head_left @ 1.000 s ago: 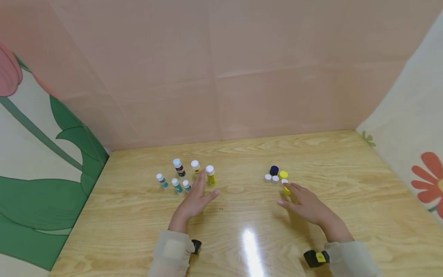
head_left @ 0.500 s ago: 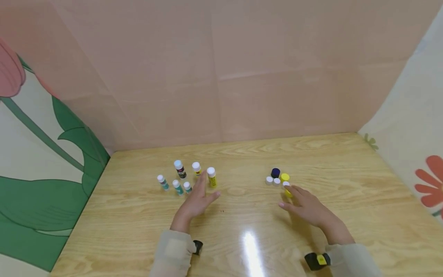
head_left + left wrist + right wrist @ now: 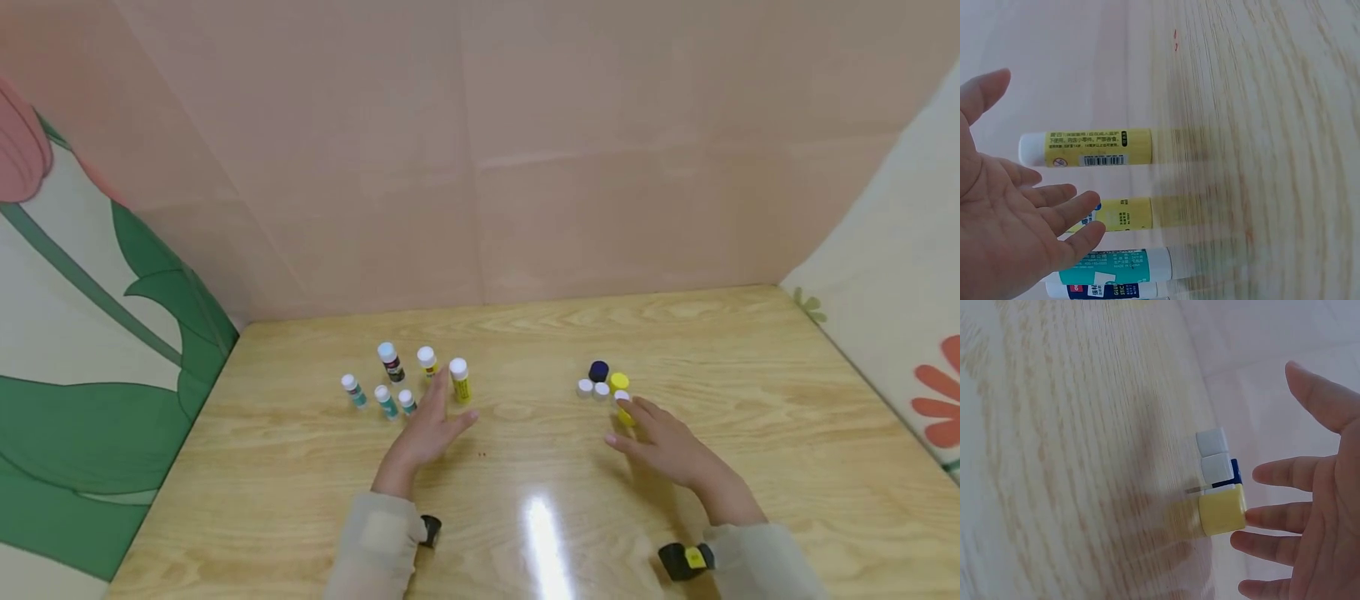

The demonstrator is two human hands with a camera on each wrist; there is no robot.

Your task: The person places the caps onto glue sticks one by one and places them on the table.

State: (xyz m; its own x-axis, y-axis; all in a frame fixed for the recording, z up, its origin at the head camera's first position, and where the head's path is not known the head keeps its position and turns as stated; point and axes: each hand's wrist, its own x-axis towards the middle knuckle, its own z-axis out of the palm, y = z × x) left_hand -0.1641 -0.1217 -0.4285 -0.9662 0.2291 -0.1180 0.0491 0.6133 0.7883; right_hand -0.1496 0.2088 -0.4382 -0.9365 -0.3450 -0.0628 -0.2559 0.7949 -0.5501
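Several uncapped glue sticks with white tops stand upright on the left of the table. My left hand [image 3: 429, 429] hovers beside them with its fingers spread, nearest a yellow glue stick [image 3: 461, 387]. It partly hides a second yellow glue stick [image 3: 427, 360] and holds nothing. Teal glue sticks [image 3: 386, 404] and a dark-blue glue stick [image 3: 391, 364] stand close by. On the right is a cluster of loose caps: a navy cap [image 3: 598, 372], white caps [image 3: 585, 388] and yellow caps [image 3: 619, 382]. Over the nearest yellow cap [image 3: 1222, 510], my right hand [image 3: 667, 442] extends loosely, gripping nothing.
A wood-grain table [image 3: 525, 350] runs back to a pinkish cloth [image 3: 480, 167]. Flower-patterned cloth [image 3: 75, 450] borders the left side, and another printed cloth [image 3: 885, 292] the right. Two small red marks [image 3: 1175, 40] show on the tabletop.
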